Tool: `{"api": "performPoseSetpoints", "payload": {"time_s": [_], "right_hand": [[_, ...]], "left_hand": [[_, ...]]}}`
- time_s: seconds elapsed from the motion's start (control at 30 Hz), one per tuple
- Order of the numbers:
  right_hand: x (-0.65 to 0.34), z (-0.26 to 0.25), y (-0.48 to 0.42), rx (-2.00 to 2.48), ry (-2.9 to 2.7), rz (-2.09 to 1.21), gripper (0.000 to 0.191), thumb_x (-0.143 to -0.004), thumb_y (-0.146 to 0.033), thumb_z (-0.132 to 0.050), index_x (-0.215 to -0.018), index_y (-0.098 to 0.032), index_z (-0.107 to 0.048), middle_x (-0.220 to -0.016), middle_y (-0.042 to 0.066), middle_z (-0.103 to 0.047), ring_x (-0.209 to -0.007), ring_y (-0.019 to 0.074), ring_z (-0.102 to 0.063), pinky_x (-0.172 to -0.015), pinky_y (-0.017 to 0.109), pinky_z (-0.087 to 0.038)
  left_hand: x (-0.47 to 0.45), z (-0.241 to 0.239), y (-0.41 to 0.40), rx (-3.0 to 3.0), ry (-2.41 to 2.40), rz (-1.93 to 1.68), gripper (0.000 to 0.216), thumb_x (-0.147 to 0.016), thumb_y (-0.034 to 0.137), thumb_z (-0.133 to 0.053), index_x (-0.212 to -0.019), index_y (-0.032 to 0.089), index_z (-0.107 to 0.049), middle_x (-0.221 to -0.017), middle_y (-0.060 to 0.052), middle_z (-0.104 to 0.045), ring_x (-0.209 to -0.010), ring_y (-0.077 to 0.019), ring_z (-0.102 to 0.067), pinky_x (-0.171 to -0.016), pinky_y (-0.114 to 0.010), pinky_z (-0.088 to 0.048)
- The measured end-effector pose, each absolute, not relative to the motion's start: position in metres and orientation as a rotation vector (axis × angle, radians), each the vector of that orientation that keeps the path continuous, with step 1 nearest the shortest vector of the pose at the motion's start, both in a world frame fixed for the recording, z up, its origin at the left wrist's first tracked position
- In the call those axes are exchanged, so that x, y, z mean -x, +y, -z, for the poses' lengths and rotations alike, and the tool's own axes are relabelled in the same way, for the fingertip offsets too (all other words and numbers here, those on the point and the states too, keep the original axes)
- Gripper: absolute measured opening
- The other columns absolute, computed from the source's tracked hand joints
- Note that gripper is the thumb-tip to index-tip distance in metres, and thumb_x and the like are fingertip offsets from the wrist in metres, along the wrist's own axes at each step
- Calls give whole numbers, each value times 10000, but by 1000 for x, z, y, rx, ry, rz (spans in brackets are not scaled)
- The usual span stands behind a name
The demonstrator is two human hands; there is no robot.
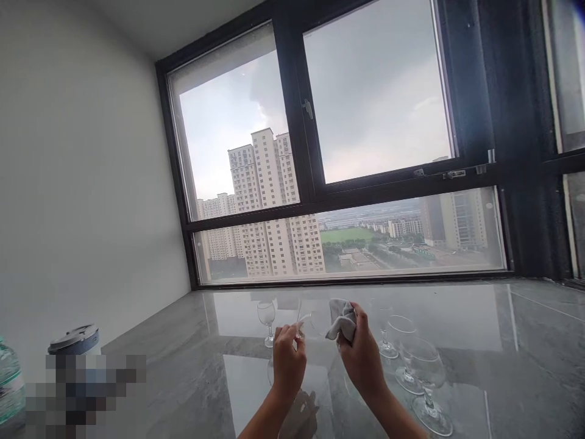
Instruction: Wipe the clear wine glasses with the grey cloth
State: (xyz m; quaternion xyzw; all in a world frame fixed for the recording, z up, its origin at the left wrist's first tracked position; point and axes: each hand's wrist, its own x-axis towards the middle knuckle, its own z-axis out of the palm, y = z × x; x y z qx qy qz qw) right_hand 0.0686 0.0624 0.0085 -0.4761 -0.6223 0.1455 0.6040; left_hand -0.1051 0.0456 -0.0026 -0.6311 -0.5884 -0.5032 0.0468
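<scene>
My left hand (289,360) is closed in a pinch at the stem or foot of a clear wine glass (315,323), held sideways above the counter. Its bowl is faint against the reflections and points toward my right hand. Bunched in my closed right hand (363,353) is a grey cloth (342,318), just right of the bowl; whether the cloth touches the glass is hard to tell. Beyond my left hand, another stemmed glass (266,316) stands upright. To the right of my right hand are more stemmed glasses, the nearest one (428,381) by my forearm.
The glossy grey counter (183,366) mirrors the window and my hands. At the left stand a lidded tub (75,338), partly blurred out, and a green-tinted plastic bottle (10,381). A dark-framed window (315,201) rises behind the counter, with a pale wall (91,183) at the left.
</scene>
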Motion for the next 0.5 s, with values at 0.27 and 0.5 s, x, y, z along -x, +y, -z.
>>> {"api": "performPoseSetpoints", "payload": {"time_s": [0.27,0.5], "right_hand": [[-67,-4,64,1071,-1469,-342,637,-796,-207,-451,-1427,-237,-372,-1384,164,-590,-1143,344,-644,-848,448,-517],[-72,-8,69,981,-1397,-408,531,-765,-238,-468,-1294,-212,-508,-1297,139,-619,-1159,314,-602,-948,453,-469]], "left_hand": [[95,-3,35,2031,-1872,1279,363,-829,86,-453,-957,203,-772,-821,-73,-692,-875,-256,-557,-795,-342,-437],[100,-2,38,2039,-2033,1350,413,-816,108,-479,-1105,178,-766,-901,-82,-753,-920,-252,-608,-860,-340,-434]]}}
